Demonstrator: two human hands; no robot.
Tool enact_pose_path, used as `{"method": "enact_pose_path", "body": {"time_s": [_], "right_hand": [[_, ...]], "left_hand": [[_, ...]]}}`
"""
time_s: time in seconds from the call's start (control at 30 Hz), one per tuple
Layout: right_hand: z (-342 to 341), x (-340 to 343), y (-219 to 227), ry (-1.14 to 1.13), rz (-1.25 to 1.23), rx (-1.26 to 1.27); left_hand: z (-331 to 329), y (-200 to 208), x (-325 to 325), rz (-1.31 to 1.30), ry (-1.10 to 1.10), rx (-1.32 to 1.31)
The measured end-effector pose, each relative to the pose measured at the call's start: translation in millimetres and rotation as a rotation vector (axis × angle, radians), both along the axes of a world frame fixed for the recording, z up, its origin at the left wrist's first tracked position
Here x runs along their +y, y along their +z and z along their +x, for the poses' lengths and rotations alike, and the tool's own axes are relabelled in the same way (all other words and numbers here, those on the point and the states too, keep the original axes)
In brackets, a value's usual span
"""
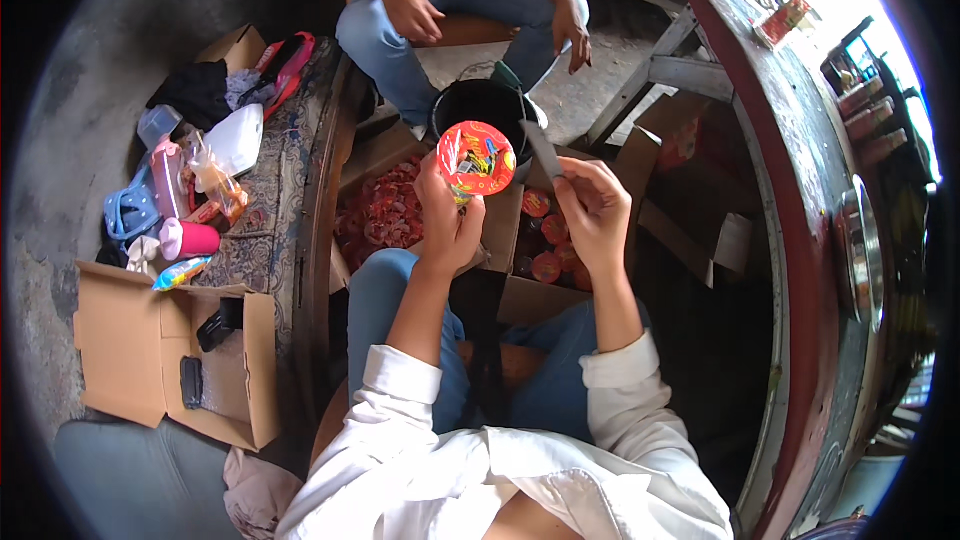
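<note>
My left hand [446, 215] is closed round a small cup with a round red printed lid [477, 157], tilted so that the lid faces up. In my right hand [597, 208] is a knife [543, 150], its grey blade pointing up and toward the cup but apart from it. Just beyond the cup stands a black bucket [480, 100]. Below my left hand, a cardboard box holds a heap of red scraps [380, 212]. Several red-lidded cups [546, 266] lie in another cardboard box, partly hidden by my right hand.
Another person [455, 0] sits facing me beyond the bucket, hands near the knees. To the left, a patterned bench [257, 230] carries a pink cup, bags and an open cardboard box [122, 345]. A red-edged wooden table [760, 140] runs along my right.
</note>
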State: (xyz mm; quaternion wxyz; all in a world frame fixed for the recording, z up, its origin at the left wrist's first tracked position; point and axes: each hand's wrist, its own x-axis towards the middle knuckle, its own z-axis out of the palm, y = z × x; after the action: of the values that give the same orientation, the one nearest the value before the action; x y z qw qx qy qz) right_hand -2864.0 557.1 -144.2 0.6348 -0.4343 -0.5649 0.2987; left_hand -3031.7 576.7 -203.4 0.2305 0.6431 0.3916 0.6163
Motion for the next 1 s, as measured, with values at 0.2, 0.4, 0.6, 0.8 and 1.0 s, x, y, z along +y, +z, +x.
{"method": "enact_pose_path", "body": {"time_s": [0.2, 0.4, 0.6, 0.8, 1.0], "right_hand": [[-8, 2, 46, -0.159, 0.321, -0.787], [-8, 12, 55, -0.150, 0.500, -1.231], [-12, 24, 49, -0.008, 0.634, -1.258], [-3, 35, 47, 0.029, 0.704, -1.268], [3, 37, 43, 0.036, 0.700, -1.291]], "left_hand": [[-2, 13, 10, 0.078, 0.059, 0.122], [-10, 19, 16, 0.133, 0.122, 0.243], [-22, 18, 19, 0.105, 0.123, 0.179], [-19, 17, 23, 0.102, 0.117, 0.140], [-19, 18, 24, 0.103, 0.080, 0.158]]}}
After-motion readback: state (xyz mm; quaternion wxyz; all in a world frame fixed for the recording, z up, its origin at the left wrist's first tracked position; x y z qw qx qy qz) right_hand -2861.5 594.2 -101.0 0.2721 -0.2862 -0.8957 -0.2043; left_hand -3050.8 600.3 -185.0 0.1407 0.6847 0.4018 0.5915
